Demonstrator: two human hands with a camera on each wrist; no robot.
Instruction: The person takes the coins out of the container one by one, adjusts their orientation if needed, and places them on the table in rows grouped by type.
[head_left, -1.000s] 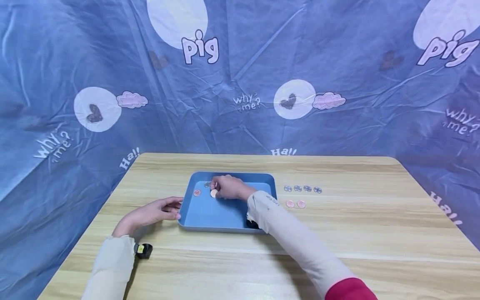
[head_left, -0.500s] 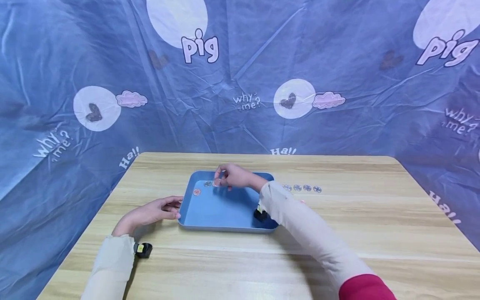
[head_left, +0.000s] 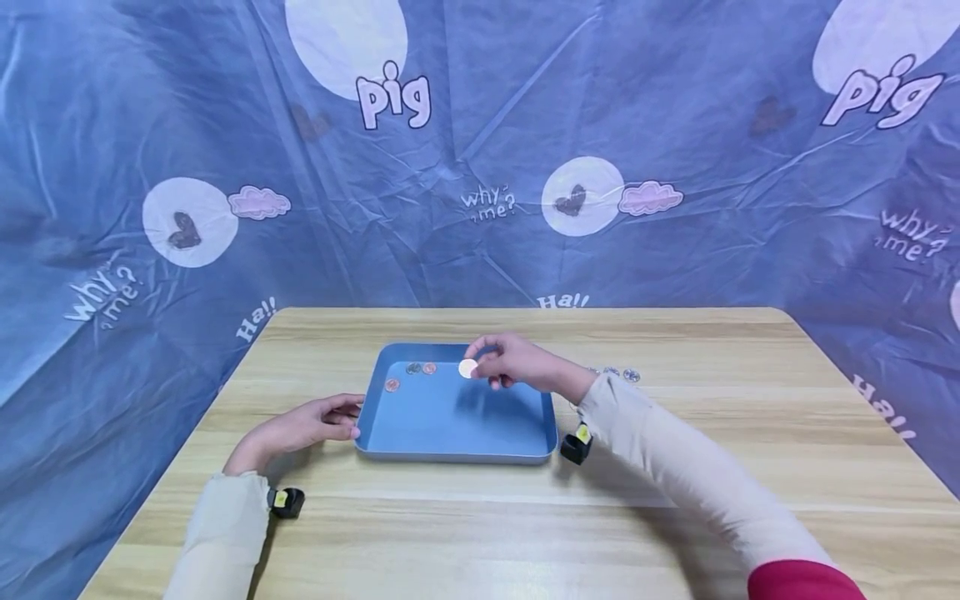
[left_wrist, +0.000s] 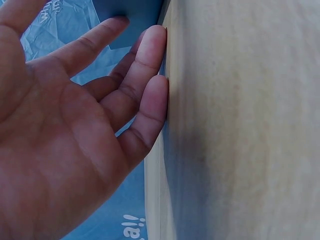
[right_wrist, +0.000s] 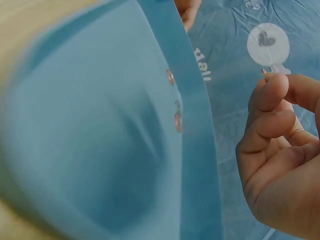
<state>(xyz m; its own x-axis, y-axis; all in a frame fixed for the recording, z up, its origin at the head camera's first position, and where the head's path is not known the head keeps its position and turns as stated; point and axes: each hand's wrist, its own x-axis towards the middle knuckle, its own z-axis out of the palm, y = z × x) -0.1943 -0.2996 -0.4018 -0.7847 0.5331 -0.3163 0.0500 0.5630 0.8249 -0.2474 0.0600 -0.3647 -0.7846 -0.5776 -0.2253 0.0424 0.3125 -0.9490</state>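
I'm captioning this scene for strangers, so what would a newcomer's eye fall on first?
Probably the blue patterned cloth behind the table, with "pig" lettering near its top. Next, the blue tray on the table, above which the right hand pinches a bright coin. Three more coins lie toward the tray's far left corner.

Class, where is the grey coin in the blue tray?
In the head view, the grey coin lies near the far left corner of the blue tray, with one copper coin to its right and another copper coin nearer, to its left.
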